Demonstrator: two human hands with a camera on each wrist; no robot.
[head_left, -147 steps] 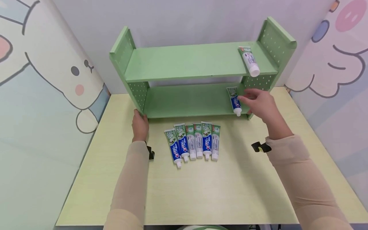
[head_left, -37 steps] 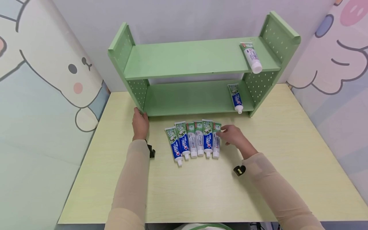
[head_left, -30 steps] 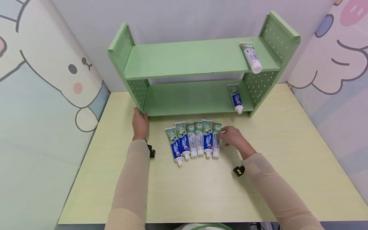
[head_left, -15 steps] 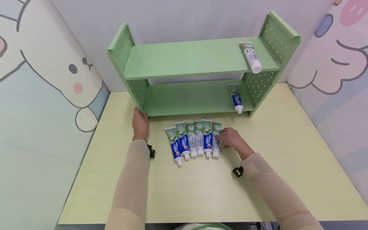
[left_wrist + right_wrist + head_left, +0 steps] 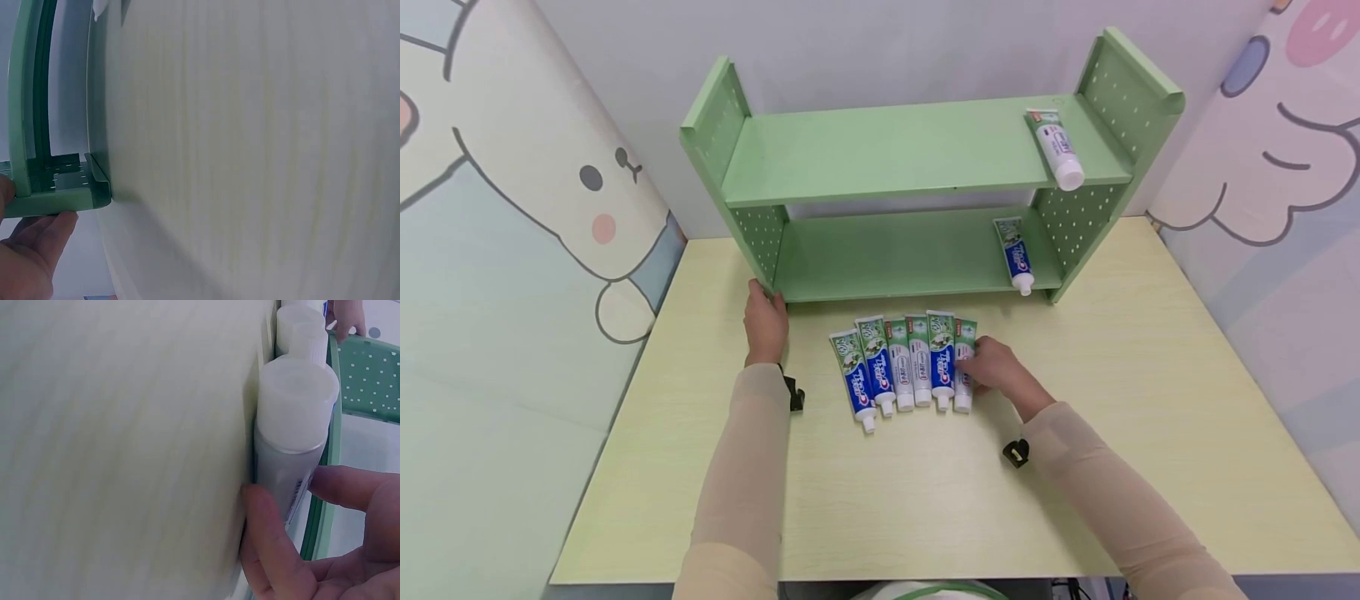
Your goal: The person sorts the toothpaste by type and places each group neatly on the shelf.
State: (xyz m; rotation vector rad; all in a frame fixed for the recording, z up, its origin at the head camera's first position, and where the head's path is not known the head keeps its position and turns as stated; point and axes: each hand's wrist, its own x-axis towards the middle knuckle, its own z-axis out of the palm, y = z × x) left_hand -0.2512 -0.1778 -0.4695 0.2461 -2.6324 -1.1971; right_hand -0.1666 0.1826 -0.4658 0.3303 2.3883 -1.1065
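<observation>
My left hand grips the lower left edge of a green two-tier shelf. The left wrist view shows the thumb and fingers on opposite sides of the side panel. At the right end of a row on the table, my right hand pinches a white and green toothpaste tube. From the right wrist, the thumb and fingers flank this tube just behind its white cap. Left of it lie blue and green toothpaste tubes and more white ones, caps toward me.
One white toothpaste tube lies on the upper tier at the right, its cap past the front edge. Below it, a blue and green tube lies on the lower tier. The pale wooden table extends in front, with walls behind and at both sides.
My right hand has left the tube on the lower tier and come down to the row's rightmost tube, then slid slightly toward its cap. The left hand stays at the shelf.
</observation>
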